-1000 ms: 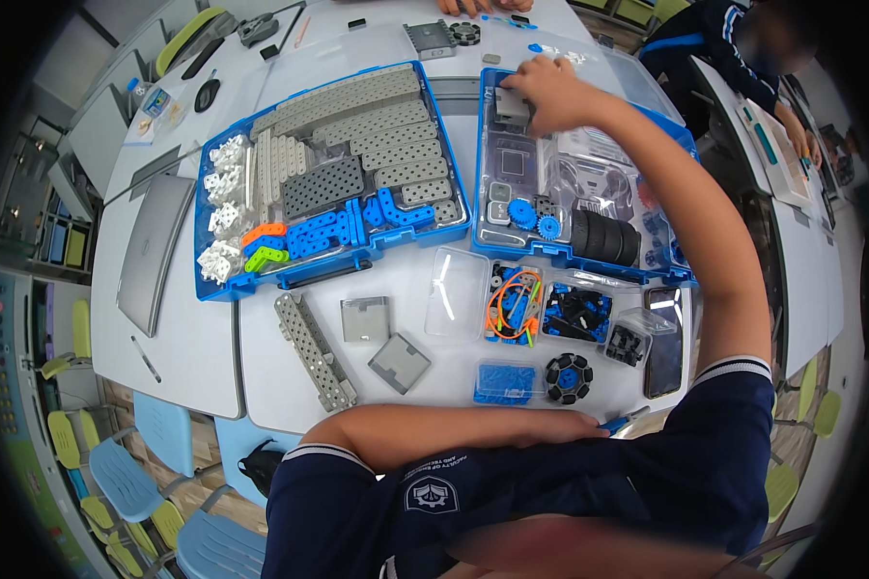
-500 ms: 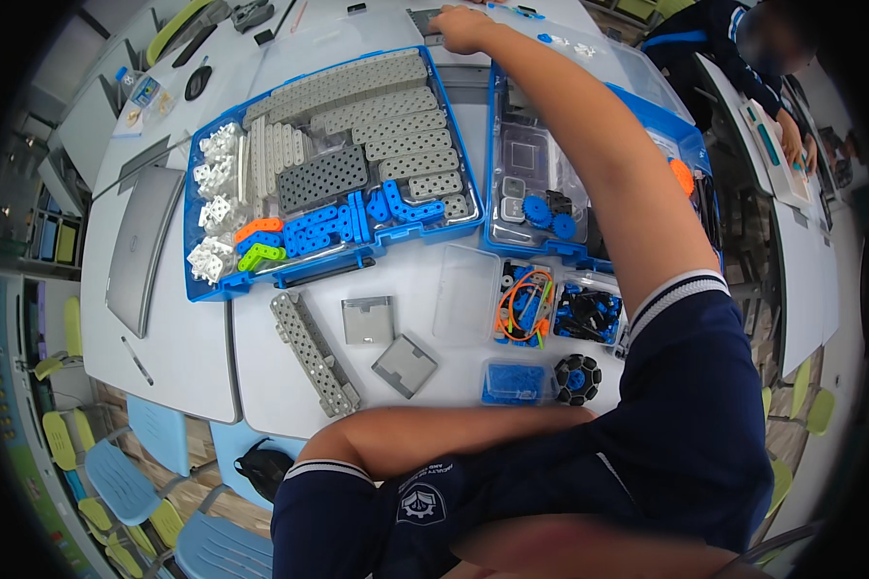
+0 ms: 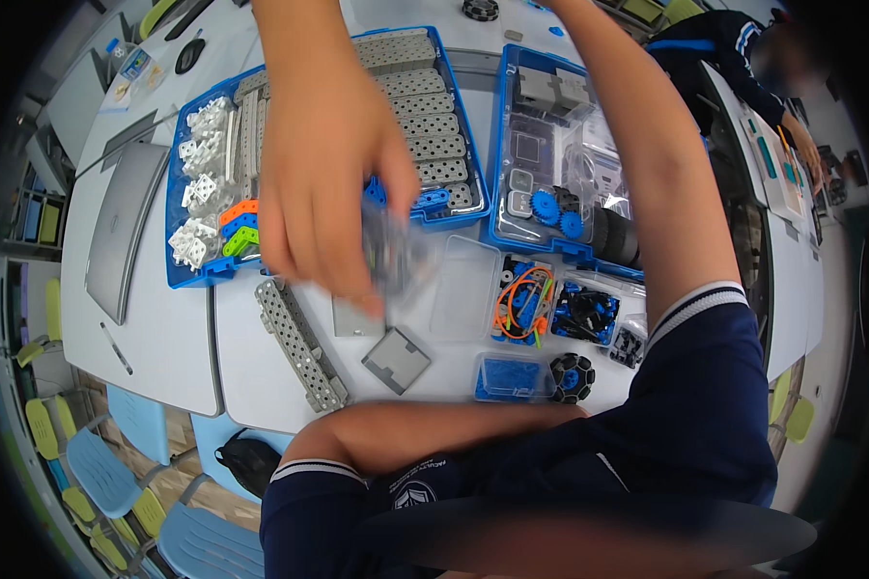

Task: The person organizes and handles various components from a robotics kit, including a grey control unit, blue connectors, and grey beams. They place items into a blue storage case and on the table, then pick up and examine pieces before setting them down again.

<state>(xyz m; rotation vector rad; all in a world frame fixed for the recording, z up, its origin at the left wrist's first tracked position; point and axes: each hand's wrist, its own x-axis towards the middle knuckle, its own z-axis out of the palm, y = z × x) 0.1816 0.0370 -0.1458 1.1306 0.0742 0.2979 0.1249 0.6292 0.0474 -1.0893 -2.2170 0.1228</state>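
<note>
My left forearm [image 3: 444,427] lies folded along the table's front edge, its hand hidden beneath my right sleeve. My right forearm [image 3: 637,125] reaches far across the table over the right blue case [image 3: 497,154], and its hand is cut off at the top edge. Another person's hand [image 3: 328,164] comes down from the top over the left blue case [image 3: 185,282] of grey perforated beams. Its fingers hold a small clear plastic piece [image 3: 396,256], blurred by motion. Under it lie a grey square block [image 3: 396,360] and a second one, partly covered.
A long perforated beam [image 3: 299,343] lies front left. Clear boxes of small parts [image 3: 523,304], a box of blue pieces [image 3: 512,376] and a black omni wheel [image 3: 572,377] stand front right. A laptop [image 3: 126,232] is at left. Another person [image 3: 734,58] sits at right.
My right hand has left the grey part at the far middle and gone out of view past the top edge. Another person's hand has come in over the left case with a clear piece.
</note>
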